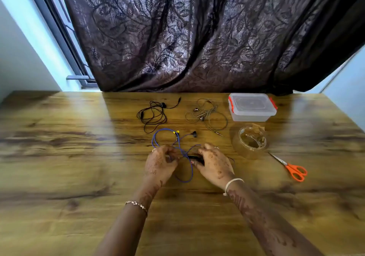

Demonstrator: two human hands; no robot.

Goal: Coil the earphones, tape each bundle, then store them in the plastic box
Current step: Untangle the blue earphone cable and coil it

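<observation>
the left hand (160, 163) and right hand (214, 164) each pinch the blue earphones (185, 154) (slack loop between them), buds lying toward the far edge of the desk (79, 156).

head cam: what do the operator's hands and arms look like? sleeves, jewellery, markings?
No sleeves in view; both forearms are bare. The left hand and right hand carry dark henna-like patterns that run up the forearms. Left wrist: thin chain bracelet of small gold-toned links. Right wrist: pale thread band. A ring shows on a right-hand finger.
</observation>
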